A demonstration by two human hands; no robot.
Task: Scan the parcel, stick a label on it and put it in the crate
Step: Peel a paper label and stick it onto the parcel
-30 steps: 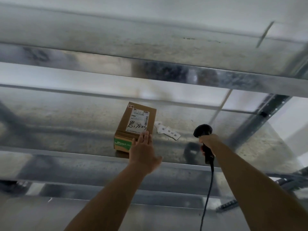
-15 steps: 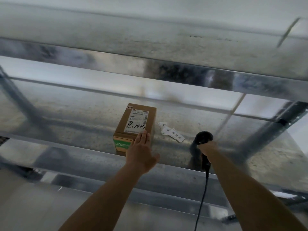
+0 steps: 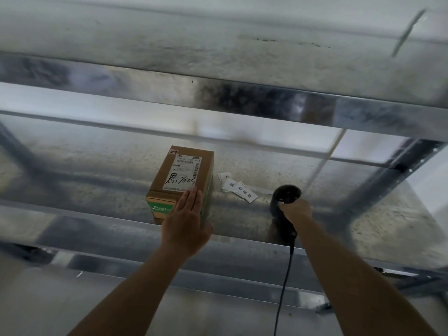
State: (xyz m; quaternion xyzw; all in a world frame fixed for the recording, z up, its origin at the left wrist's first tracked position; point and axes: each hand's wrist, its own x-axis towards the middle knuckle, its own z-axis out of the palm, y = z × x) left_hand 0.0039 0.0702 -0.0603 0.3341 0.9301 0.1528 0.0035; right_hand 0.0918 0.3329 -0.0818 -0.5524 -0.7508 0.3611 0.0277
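Now, step: I think this is the scan step, and the box is not scanned yet.
Parcel: the brown parcel (image 3: 180,181) sits on the metal shelf (image 3: 97,190), white label up.
Left hand (image 3: 186,221): flat and open, fingers resting on the near end of the parcel.
Right hand (image 3: 294,210): my grip is closed around the black scanner (image 3: 284,200), beside the parcel.
Paper labels (image 3: 238,187): loose, between parcel and scanner.
Crate: I cannot see it.
Next: I should aim the scanner at the barcode.

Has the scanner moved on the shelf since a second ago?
Cannot tell: the scanner sits right of the paper slips as before, but the camera shifted.
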